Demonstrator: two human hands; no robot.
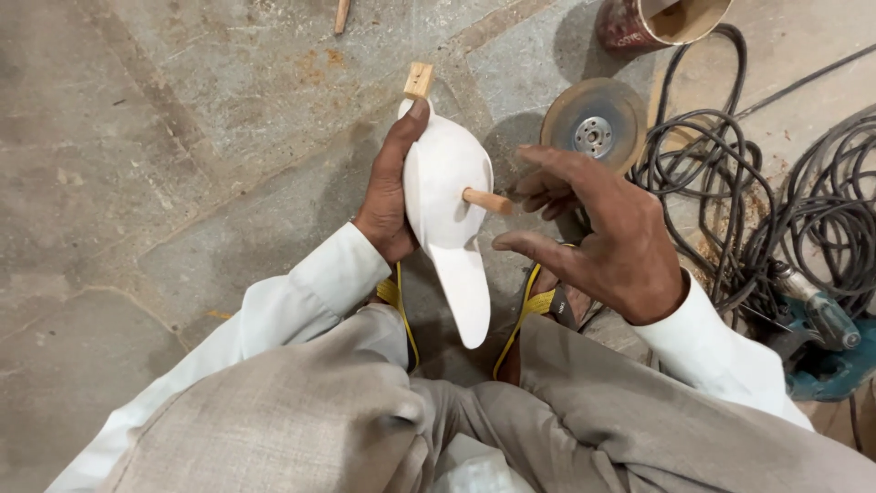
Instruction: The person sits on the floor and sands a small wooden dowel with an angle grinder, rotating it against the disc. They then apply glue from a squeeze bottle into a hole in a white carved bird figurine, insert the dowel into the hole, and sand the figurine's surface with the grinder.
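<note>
The left hand (388, 196) is wrapped around a white bird-shaped carving (444, 196), its fingers clenched along the rounded body with one fingertip pressed near the top; the carving is held upright above the stone floor (164, 164), in front of the person's knees, its long flat tail pointing down between the two yellow sandal straps (529, 306); a short square wooden block (419, 80) sticks out of its upper end, and a round wooden peg (486, 200) juts from its side toward the right; the right hand (602, 233) is just beside that peg, fingers spread and loosely curled, grasping nothing, the fingertips close to the peg's end, though whether they touch it I cannot tell; behind the right hand a round grinding disc (595, 119) lies flat on the floor; a rusty red tin (652, 20) stands at the top edge; black cables (785, 196) lie in tangled loops on the right, and a teal power tool (826, 342) rests near the right sleeve; both sleeves are white, the trousers grey.
</note>
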